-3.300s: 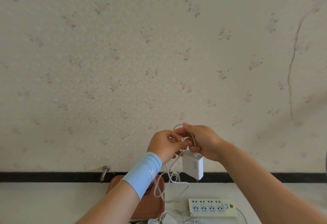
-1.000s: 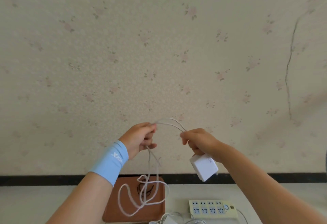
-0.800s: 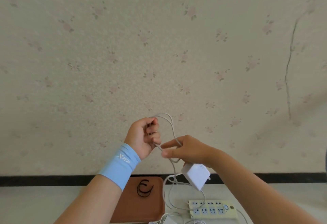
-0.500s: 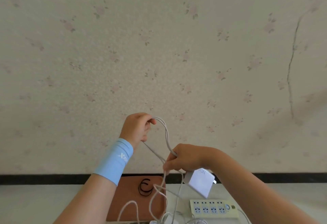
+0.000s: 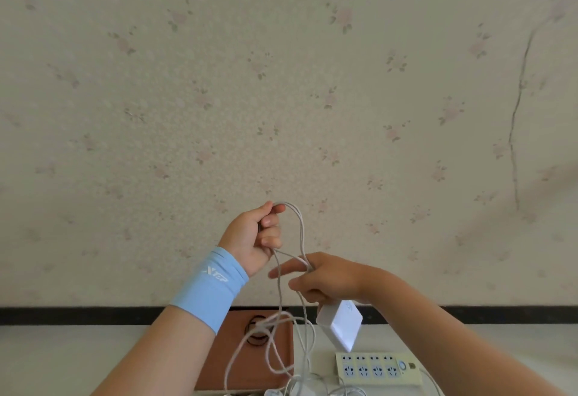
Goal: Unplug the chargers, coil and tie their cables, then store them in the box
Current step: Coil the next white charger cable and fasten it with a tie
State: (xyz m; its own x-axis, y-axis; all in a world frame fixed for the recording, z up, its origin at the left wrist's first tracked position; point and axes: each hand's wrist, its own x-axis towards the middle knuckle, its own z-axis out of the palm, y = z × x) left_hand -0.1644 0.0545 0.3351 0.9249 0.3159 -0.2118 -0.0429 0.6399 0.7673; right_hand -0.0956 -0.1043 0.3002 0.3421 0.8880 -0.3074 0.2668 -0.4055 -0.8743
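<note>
The left hand (image 5: 256,236) sits above and left of the right hand (image 5: 328,280), with the cable (image 5: 301,229) looped between them. The charger (image 5: 341,323) hangs under the right hand, above the power strip (image 5: 378,369). On the desk (image 5: 62,358), the box (image 5: 225,361) lies at the far edge, left of the strip, with bands (image 5: 256,330) inside it.

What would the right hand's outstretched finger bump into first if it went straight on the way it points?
Probably the white cable hanging from the left hand, right beside the fingertip of the right hand; beyond it, the blue wristband. Depth is unclear.
</note>
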